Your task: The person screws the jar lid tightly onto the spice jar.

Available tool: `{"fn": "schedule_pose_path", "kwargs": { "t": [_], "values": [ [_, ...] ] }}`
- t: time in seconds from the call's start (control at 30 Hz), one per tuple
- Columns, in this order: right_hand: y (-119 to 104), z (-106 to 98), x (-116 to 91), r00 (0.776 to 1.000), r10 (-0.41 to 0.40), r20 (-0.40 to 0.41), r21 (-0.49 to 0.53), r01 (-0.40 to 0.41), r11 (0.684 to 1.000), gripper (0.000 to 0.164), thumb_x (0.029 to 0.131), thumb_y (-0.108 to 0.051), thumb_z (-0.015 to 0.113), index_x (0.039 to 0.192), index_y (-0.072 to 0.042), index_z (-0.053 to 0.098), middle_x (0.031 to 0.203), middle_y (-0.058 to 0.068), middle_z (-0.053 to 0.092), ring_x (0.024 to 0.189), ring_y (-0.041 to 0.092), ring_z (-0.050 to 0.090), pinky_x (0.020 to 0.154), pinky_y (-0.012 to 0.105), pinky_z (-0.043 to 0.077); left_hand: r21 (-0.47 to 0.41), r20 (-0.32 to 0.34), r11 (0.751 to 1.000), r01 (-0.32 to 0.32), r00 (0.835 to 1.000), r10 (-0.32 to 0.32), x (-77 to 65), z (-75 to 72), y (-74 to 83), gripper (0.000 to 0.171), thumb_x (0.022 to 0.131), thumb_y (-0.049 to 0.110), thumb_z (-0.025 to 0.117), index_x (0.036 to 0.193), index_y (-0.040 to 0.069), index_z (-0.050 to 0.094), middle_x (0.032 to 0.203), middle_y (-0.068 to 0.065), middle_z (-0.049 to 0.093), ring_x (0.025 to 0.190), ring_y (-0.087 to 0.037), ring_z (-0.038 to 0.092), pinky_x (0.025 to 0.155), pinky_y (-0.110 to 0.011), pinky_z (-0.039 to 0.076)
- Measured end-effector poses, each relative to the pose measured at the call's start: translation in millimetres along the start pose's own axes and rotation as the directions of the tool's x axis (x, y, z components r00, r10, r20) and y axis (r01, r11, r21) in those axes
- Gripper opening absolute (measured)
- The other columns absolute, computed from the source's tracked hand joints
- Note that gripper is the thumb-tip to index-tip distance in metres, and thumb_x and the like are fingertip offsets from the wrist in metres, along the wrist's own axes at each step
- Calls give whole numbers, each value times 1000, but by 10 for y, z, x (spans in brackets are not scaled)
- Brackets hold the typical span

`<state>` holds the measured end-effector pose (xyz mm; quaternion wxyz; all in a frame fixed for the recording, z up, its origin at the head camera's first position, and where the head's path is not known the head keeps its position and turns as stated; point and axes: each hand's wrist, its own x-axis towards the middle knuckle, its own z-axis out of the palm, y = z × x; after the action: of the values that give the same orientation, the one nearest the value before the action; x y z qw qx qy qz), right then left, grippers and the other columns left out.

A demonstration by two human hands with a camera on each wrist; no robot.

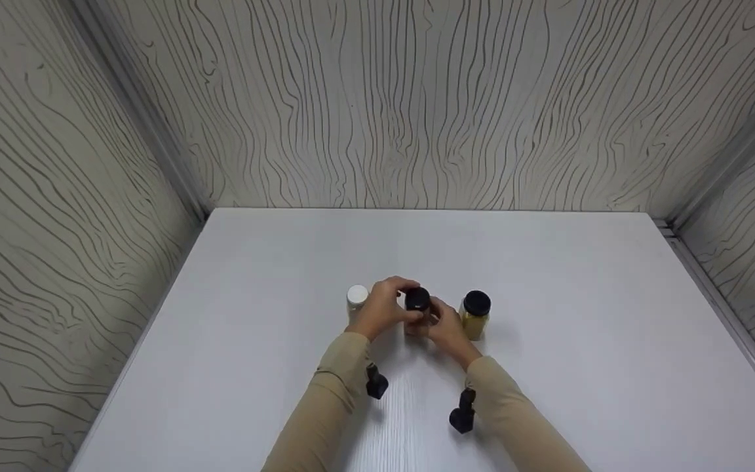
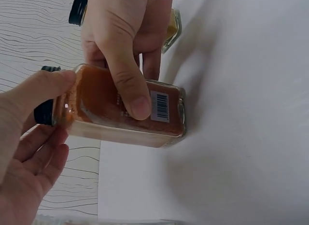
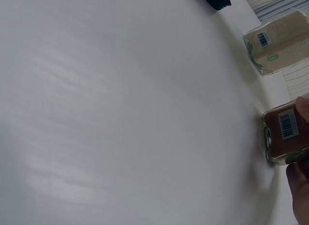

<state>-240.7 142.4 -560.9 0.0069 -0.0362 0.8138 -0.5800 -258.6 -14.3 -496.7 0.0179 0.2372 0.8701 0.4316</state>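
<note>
Both hands are on a square glass spice jar point(image 2: 104, 102) of orange-red powder with a black cap point(image 1: 417, 299). My left hand point(image 1: 384, 307) grips it at the top, its thumb at the neck just below the cap and its fingers on the far side. Lower down, my right hand point(image 1: 446, 330) holds the body, thumb pressed across the front near a barcode label point(image 2: 160, 106). The jar's base is close to the white tabletop point(image 1: 272, 275). Part of the cap is hidden behind the left thumb in the left wrist view.
A white-capped jar point(image 1: 358, 296) of pale powder stands just left of the left hand. To the right of the right hand is a black-capped jar point(image 1: 476, 320) with yellow contents. Wood-grain panels point(image 1: 390, 105) enclose the table's back and sides.
</note>
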Motion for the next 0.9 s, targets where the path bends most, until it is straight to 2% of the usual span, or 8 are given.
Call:
{"fn": "schedule_pose_path", "kwargs": {
  "t": [0.2, 0.37, 0.5, 0.67, 0.9],
  "values": [
    [-28, -21, -4, 1000, -1, 0, -42, 1, 999, 54, 71, -3, 82, 120, 5, 60, 125, 25, 63, 123, 38, 57, 109, 48, 46, 18, 8, 1000, 1, 1000, -1, -6, 1, 14, 47, 77, 10, 80, 119, -1, 63, 117, -15, 68, 112, -27, 63, 97, -38, 54],
    [-40, -23, -17, 1000, 6, 3, -40, -6, 999, 58, 73, -5, 82, 124, 4, 56, 130, 25, 60, 126, 39, 54, 111, 49, 44, 30, 8, 1000, 6, 1000, -7, -4, 12, 11, 47, 78, 10, 79, 121, -1, 62, 118, -15, 67, 114, -27, 62, 100, -39, 53],
    [-57, -25, -47, 1000, 4, -2, -44, -5, 999, 63, 74, -6, 81, 129, 4, 52, 135, 25, 56, 129, 41, 52, 112, 49, 43, 70, -22, 997, -21, 999, 23, -29, 47, -2, 51, 79, 10, 78, 125, -1, 60, 120, -15, 66, 115, -27, 63, 102, -37, 52],
    [-62, -33, -91, 1000, -19, -11, -91, 18, 996, 60, 77, -8, 79, 129, 4, 52, 133, 26, 57, 126, 41, 54, 108, 50, 46, 112, -60, 993, -47, 997, 54, -73, 83, 5, 54, 80, 9, 77, 129, 0, 57, 122, -14, 64, 116, -26, 62, 104, -35, 51],
    [-30, -24, -154, 997, -78, -27, -171, 73, 983, 56, 79, -9, 77, 126, 8, 53, 126, 29, 60, 118, 42, 59, 101, 49, 52, 87, -129, 994, -72, 988, 83, -159, 122, -11, 51, 81, 6, 74, 128, -2, 56, 125, -16, 63, 118, -27, 62, 105, -36, 51]
  ]
}}
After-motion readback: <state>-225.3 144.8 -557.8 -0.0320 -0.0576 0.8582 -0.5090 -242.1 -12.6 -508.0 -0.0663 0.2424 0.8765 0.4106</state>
